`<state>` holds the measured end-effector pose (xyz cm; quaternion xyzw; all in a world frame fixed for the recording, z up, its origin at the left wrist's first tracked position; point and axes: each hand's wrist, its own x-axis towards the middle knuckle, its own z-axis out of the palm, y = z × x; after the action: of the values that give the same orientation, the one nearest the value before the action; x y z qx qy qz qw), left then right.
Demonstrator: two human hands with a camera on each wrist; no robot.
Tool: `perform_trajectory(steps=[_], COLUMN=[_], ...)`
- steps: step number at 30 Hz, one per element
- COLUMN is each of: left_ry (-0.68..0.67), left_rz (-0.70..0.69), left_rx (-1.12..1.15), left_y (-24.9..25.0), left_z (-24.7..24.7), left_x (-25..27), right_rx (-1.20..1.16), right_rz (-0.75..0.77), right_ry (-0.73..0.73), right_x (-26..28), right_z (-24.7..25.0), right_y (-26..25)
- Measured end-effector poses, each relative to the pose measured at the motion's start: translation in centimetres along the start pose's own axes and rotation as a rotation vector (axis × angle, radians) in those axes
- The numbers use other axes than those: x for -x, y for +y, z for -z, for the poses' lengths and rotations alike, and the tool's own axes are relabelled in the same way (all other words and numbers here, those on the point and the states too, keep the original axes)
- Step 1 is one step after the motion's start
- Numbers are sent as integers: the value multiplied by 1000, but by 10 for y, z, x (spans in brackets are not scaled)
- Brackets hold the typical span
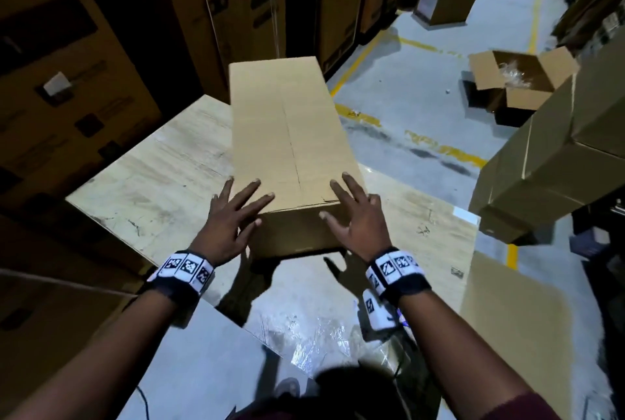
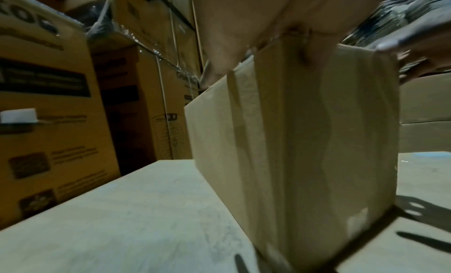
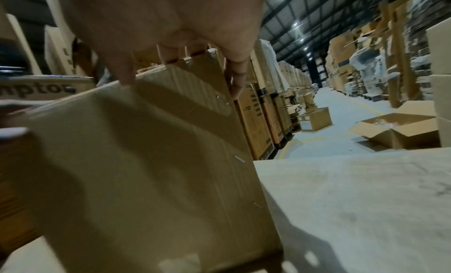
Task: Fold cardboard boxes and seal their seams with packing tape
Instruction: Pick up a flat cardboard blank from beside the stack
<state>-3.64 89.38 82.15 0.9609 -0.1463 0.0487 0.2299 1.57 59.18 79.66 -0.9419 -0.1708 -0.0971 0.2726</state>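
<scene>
A long closed cardboard box (image 1: 287,122) lies lengthwise on a pale wooden table (image 1: 152,182), its centre seam (image 1: 291,142) running away from me. My left hand (image 1: 250,208) rests with spread, straight fingers on the near left corner of its top, the thumb on the near end face. My right hand (image 1: 341,206) lies the same way over the near right corner. In the left wrist view the box's (image 2: 305,142) end face fills the middle under my left hand (image 2: 244,36). The right wrist view shows my right hand (image 3: 158,26) above the box's (image 3: 146,161) stapled side.
Tall printed cartons (image 1: 67,81) wall off the left and back. On the right, stacked plain boxes (image 1: 558,155) overhang the table and a flat cardboard sheet (image 1: 514,318) leans below them. An open box (image 1: 517,81) sits on the floor. Crumpled plastic film (image 1: 314,335) lies at my feet.
</scene>
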Motion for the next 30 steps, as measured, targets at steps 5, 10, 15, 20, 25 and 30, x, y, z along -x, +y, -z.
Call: perform_trajectory(steps=[5,10,15,20,25,30], left_ry=[135,195,266,231,225,264], left_rz=[142,152,61,-25,-118,-156], left_rx=[162,108,158,169,192,170], left_y=[21,35,89,174,291,440], left_z=[-14,-24,-24,-25,-63,-129], left_x=[6,1,-16,-51,-90,-122], right_rx=[23,-10,7,57,74,69], right_rz=[-62,-140,-158,-126,-146,-106], right_ry=[20,130,229,275,351,435], right_x=[19,24,39,62,108,166], right_z=[-21,-24,30,117,207,307], right_y=[-22,-30,-9,47,133,249])
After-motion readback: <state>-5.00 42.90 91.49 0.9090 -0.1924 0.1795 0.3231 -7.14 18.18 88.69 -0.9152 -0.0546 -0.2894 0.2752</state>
